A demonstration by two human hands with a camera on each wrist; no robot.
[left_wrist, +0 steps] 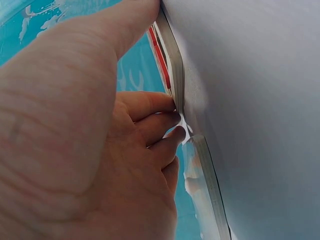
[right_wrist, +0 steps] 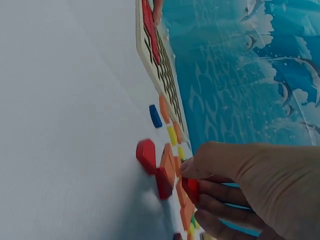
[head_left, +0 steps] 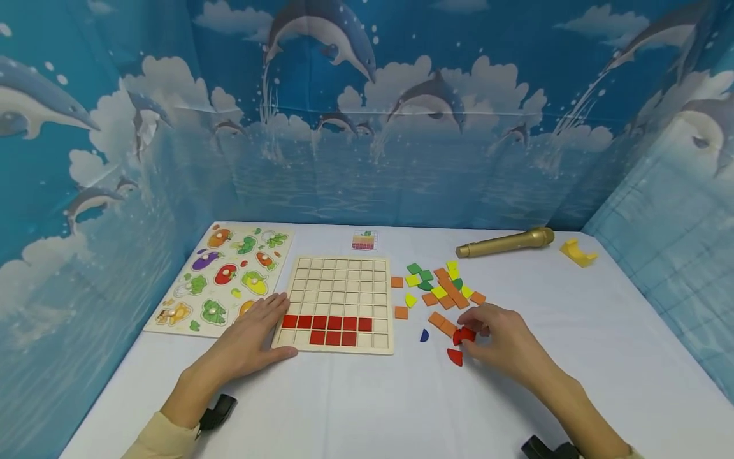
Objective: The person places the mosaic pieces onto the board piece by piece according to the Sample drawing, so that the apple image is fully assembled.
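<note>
The pale wooden grid board (head_left: 338, 297) lies on the white table, with red squares in its two lowest rows. At its left edge my left hand (head_left: 250, 335) rests with fingers spread and straight, the thumb by the near corner. My right hand (head_left: 504, 338) pinches a red piece (right_wrist: 190, 188) between thumb and fingers, over the loose pieces right of the board. Its exact shape is partly hidden by the fingers. Close below lies a red quarter-circle piece (head_left: 455, 357), and another red piece (right_wrist: 164, 183) sits against the orange squares (head_left: 442, 324).
Green, yellow and orange pieces (head_left: 453, 290) are scattered right of the board, with a blue half-round piece (head_left: 424, 335). A vegetable puzzle board (head_left: 220, 280) lies left. Behind are a small picture card (head_left: 364, 240), a gold microphone (head_left: 504, 243) and a yellow block (head_left: 578, 253).
</note>
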